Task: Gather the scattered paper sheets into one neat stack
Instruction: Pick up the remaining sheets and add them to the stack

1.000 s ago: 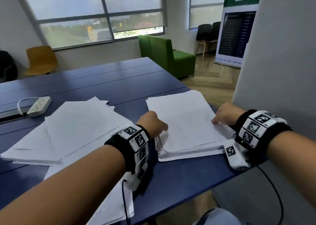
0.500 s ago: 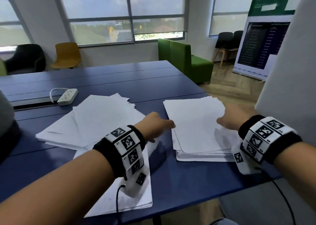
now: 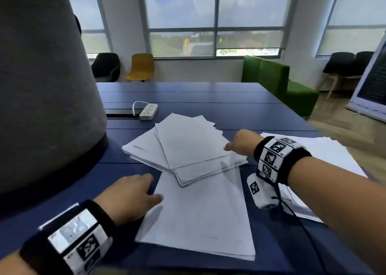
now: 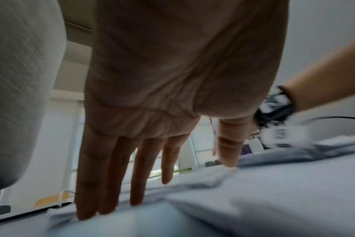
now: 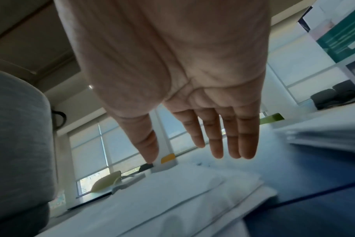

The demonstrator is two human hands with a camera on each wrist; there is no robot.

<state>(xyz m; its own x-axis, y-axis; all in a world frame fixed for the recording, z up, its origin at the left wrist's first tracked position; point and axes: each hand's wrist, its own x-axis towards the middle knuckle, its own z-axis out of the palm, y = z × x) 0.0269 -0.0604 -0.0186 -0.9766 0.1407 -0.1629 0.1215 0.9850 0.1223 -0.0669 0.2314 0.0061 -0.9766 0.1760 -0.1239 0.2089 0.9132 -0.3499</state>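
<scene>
White paper lies in three groups on the blue table [image 3: 208, 99]. A fanned pile of sheets [image 3: 188, 147] sits in the middle, overlapping a flat sheet [image 3: 200, 216] nearer me. A thicker stack [image 3: 330, 155] lies at the right, partly behind my right arm. My left hand [image 3: 133, 195] is at the near sheet's left edge, its straight fingers [image 4: 103, 184] reaching down to the paper. My right hand [image 3: 240, 142] hovers at the fanned pile's right edge, with straight fingers [image 5: 229, 137] just above the paper [image 5: 172, 200] and nothing held.
A large grey rounded object [image 3: 41, 86] fills the left side and overhangs the table. A white power strip [image 3: 148, 111] with its cable lies behind the papers. Green sofas [image 3: 275, 82] and chairs [image 3: 140, 66] stand beyond the table.
The view has swung left. Both hands left the right-hand stack and moved left to the scattered sheets, the right to the fanned pile, the left to the near sheet.
</scene>
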